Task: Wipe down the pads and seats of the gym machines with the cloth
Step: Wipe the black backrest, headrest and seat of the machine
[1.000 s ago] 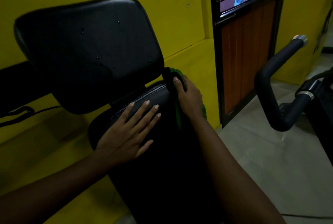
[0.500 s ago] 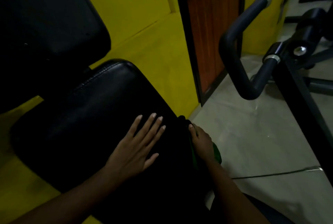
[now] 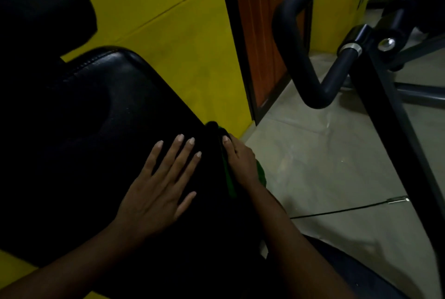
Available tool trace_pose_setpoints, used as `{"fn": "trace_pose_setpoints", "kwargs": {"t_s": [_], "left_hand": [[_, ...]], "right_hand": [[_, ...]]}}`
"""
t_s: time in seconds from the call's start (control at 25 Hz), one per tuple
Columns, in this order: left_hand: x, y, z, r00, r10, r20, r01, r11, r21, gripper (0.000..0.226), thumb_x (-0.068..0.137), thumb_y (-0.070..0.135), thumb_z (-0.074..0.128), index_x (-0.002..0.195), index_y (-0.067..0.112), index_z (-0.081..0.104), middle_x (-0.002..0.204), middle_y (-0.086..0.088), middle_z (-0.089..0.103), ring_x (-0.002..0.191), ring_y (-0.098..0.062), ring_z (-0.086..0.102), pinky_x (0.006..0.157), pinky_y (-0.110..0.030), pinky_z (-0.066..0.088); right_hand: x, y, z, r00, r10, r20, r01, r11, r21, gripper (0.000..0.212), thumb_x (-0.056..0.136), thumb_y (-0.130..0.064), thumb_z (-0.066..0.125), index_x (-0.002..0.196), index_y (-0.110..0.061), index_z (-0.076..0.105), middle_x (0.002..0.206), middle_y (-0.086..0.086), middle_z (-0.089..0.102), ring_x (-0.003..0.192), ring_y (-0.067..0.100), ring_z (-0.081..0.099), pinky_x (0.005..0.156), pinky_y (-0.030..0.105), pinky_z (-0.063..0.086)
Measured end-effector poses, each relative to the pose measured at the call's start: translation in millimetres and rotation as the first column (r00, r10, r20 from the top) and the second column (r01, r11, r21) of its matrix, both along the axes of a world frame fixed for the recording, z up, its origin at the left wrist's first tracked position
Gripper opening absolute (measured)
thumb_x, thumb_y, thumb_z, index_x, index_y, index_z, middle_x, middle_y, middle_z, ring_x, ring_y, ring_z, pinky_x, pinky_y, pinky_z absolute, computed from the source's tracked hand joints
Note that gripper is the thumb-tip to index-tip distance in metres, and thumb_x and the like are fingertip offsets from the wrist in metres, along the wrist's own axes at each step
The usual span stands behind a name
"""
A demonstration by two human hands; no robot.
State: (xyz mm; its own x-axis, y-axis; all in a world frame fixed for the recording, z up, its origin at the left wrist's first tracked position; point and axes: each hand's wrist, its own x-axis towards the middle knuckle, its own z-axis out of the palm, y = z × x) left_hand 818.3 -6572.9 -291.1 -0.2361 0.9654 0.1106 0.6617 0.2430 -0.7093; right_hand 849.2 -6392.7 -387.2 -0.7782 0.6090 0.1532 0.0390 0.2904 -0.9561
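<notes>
A black padded seat (image 3: 101, 111) fills the left and middle of the head view, with the black back pad (image 3: 41, 2) above it at the upper left. My left hand (image 3: 161, 190) lies flat on the seat with its fingers spread. My right hand (image 3: 240, 164) presses a green cloth (image 3: 230, 183) against the seat's right side edge; most of the cloth is hidden under the hand.
A black curved handle bar (image 3: 296, 34) and the machine's frame (image 3: 395, 115) stand to the right over the grey floor (image 3: 325, 166). A yellow wall (image 3: 168, 22) and a wood-panelled door (image 3: 262, 34) lie behind. A thin cable (image 3: 349, 209) runs across the floor.
My right hand slid the cloth down the seat's right edge, from near the back pad toward the front. My view tilted down and the left hand shifted forward on the seat.
</notes>
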Motion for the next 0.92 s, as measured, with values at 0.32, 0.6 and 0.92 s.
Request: {"fn": "trace_pose_setpoints", "kwargs": {"t_s": [0.32, 0.6, 0.92], "left_hand": [[23.1, 44.8, -108.5, 0.983, -0.103, 0.153, 0.123, 0.984, -0.126, 0.069, 0.089, 0.044, 0.024, 0.145, 0.004, 0.029, 0.153, -0.020, 0.025, 0.144, -0.034, 0.018, 0.117, -0.050, 0.004], [19.2, 49.0, -137.7, 0.992, -0.114, 0.049, 0.120, 0.982, -0.148, 0.073, 0.093, 0.045, 0.020, 0.149, 0.001, 0.009, 0.157, -0.023, 0.005, 0.145, -0.037, 0.002, 0.117, -0.054, -0.006], [20.7, 48.8, -141.4, 0.991, -0.118, 0.055, 0.124, 0.986, -0.115, 0.077, 0.090, 0.048, 0.030, 0.149, 0.002, 0.013, 0.157, -0.022, 0.009, 0.145, -0.036, 0.005, 0.117, -0.054, -0.001]], "right_hand": [[42.0, 36.4, -86.5, 0.973, 0.092, 0.212, -0.023, 0.951, -0.309, 0.037, 0.097, -0.042, 0.041, 0.119, -0.024, 0.064, 0.121, 0.004, 0.064, 0.113, 0.019, 0.057, 0.097, 0.033, 0.043], [77.3, 51.8, -159.8, 0.906, 0.049, 0.421, 0.156, 0.885, -0.438, 0.039, 0.097, -0.038, 0.044, 0.113, -0.010, 0.066, 0.120, 0.016, 0.062, 0.111, 0.026, 0.057, 0.089, 0.031, 0.041], [54.5, 44.5, -116.8, 0.970, 0.095, 0.223, -0.002, 0.924, -0.383, 0.030, 0.094, -0.042, 0.047, 0.106, -0.025, 0.068, 0.110, -0.003, 0.066, 0.103, 0.014, 0.060, 0.094, 0.032, 0.043]]}}
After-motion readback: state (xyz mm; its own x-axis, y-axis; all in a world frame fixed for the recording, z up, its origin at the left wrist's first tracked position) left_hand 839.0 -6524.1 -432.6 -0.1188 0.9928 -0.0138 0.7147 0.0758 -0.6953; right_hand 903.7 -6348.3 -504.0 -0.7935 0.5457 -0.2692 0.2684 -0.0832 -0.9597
